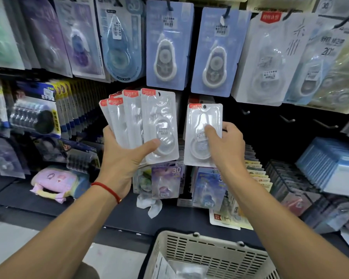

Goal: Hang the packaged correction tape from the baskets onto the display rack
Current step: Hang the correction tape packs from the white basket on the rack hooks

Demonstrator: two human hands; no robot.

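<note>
Basket (191, 256) below us; display rack (210, 109) ahead.
Our left hand (120, 158) grips a fanned stack of correction tape packs (141, 121); our right hand (228, 146) pinches a single pack (201, 135) beside bare hooks (287, 118).

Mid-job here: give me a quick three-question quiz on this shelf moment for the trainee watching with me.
1. True or false: the right hand holds a single pack of correction tape.
2. What does the left hand hold? A) a fanned stack of packs B) the basket C) nothing
3. Fill in: the bare hooks on the dark rack sit to the ___ of the single pack.

Key: 1 true; 2 A; 3 right
</note>
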